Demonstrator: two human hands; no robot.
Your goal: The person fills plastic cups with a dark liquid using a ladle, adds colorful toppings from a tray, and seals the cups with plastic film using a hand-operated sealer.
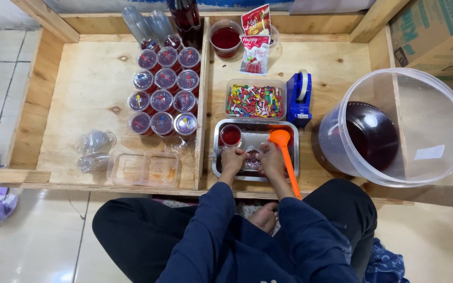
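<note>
Both my hands meet over a steel tray in front of me. My left hand and my right hand are closed around a small clear cup between them. A small open cup of red liquid stands in the tray's far left corner. An orange ladle lies in the tray on the right, its handle pointing toward me past my right wrist.
Several lidded cups of red liquid stand in rows on the left wooden board. A clear box of coloured small pieces, a blue tape dispenser, a large clear bucket with dark red liquid, empty cups and a flat clear lid surround the tray.
</note>
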